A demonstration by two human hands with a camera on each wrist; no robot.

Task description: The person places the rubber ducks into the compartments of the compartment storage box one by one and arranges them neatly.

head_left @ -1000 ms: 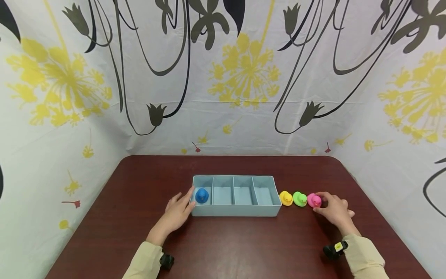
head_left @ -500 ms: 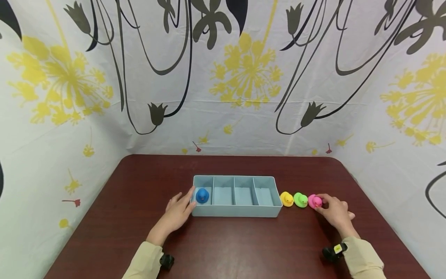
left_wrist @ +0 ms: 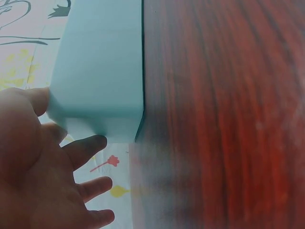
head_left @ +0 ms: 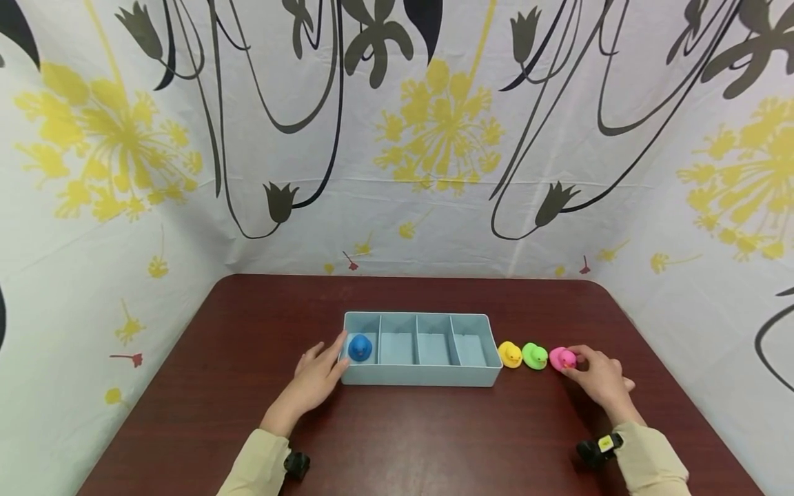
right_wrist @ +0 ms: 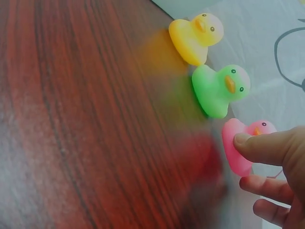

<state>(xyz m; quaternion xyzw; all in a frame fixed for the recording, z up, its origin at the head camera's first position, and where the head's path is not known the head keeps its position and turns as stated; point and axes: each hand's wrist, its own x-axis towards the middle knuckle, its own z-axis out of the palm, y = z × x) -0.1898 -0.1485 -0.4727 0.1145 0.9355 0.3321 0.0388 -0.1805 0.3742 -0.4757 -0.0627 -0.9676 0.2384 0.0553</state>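
A pale blue box [head_left: 422, 375] with several compartments stands on the table, and a blue rubber duck [head_left: 360, 348] sits in its leftmost one. My left hand [head_left: 316, 377] rests against the box's left end, fingers fairly straight, with the thumb at the front corner; the left wrist view shows the hand [left_wrist: 43, 162] there from close up. To the right of the box my right hand [head_left: 598, 377] pinches a pink rubber duck [head_left: 562, 358] between thumb and fingers. Beside it stand a green rubber duck [head_left: 535, 356] and, nearest the box, a yellow rubber duck [head_left: 510, 354].
The dark red-brown wooden table [head_left: 428, 441] has rounded far corners. Behind it and along both sides hangs a white cloth [head_left: 347, 158] printed with yellow flowers and dark stems. Each wrist carries a small black camera.
My right hand has shifted slightly right with the pink duck, which now stands a little apart from the green one. My left hand and the box have kept their place.
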